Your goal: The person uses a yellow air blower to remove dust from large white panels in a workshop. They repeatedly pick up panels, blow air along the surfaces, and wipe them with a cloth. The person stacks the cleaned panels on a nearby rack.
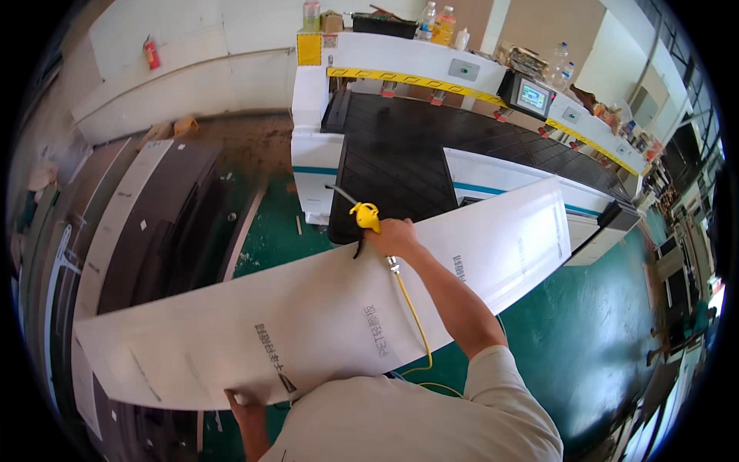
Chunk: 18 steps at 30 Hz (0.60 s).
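White panel [323, 323] slants across the person's front, long and thin, with dark printing on its upper face. Taking the right hand [396, 237] as the dial's centre and twelve as straight ahead, the panel runs from between eight and nine o'clock to about three, its far edge passing just under that hand in this view. Whether the knuckles touch the panel I cannot tell. Fingers there are curled closed round a yellow air gun [366, 216], whose thin nozzle points to ten o'clock, past the panel's far edge. From the gun's fitting a yellow hose [412, 308] drops between five and six over the printed face.

At seven o'clock the left hand [245, 408] meets the panel's near edge; most of its fingers are hidden, so how far they close I cannot tell.

Dark boards [169, 200] lie at nine, partly behind the panel's left end. A white machine [308, 108] stands ahead, its black bed [396, 169] at twelve and a control screen [533, 96] between one and two. Green floor [600, 323] shows at four.
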Available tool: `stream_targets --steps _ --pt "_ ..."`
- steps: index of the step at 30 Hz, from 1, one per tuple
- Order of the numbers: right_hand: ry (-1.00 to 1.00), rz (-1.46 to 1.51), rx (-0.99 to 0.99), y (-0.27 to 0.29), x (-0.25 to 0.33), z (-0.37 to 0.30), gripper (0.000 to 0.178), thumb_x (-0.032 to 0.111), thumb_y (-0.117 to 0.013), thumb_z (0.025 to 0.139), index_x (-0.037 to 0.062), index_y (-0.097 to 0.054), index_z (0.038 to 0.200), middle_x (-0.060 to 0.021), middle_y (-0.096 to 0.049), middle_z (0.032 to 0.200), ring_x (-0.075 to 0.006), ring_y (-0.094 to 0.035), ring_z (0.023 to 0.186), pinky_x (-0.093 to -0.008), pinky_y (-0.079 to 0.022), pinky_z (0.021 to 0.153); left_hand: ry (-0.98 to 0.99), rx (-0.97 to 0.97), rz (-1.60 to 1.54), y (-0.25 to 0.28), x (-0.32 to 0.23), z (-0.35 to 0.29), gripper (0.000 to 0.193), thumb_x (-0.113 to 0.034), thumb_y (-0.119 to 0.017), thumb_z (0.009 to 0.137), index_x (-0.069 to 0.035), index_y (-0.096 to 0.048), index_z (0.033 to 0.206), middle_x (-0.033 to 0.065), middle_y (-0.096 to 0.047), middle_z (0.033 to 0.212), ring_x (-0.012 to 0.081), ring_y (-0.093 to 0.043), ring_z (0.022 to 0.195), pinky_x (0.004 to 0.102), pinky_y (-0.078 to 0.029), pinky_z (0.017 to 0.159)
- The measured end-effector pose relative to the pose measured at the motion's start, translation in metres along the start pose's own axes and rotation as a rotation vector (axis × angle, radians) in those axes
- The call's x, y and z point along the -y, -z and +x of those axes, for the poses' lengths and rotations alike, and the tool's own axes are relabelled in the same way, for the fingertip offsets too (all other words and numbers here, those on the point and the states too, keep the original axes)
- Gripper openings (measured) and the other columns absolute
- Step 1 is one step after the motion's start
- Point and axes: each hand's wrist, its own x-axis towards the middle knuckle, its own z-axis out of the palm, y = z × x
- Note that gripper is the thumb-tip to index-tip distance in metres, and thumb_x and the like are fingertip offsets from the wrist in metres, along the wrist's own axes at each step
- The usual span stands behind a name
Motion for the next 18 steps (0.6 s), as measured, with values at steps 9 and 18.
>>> stream_targets --steps 9,18 --pt "-0.16 0.015 0.007 0.016 -0.124 0.055 0.058 0.057 -0.055 0.091 0.0033 -0.076 0.099 -0.0196 -0.075 0.101 -0.0377 -0.069 0.102 -0.0489 -0.043 0.096 0.028 0.024 0.056 -0.069 0.095 0.077 0.046 -0.058 -0.063 0.096 -0.017 -0.063 0.118 0.0079 -0.058 0.133 0.0299 -0.054 0.124 0.0501 -0.042 0.111" --pt "-0.255 -0.019 0.032 0.044 -0.24 0.127 0.063 0.057 -0.053 0.093 -0.0009 -0.074 0.102 -0.0224 -0.074 0.099 -0.0405 -0.069 0.102 -0.0493 -0.047 0.097 -0.015 -0.067 0.215 -0.17 0.182 0.127 0.049 -0.048 -0.056 0.103 -0.014 -0.054 0.139 0.0114 -0.052 0.143 0.0316 -0.05 0.131 0.0492 -0.042 0.112"
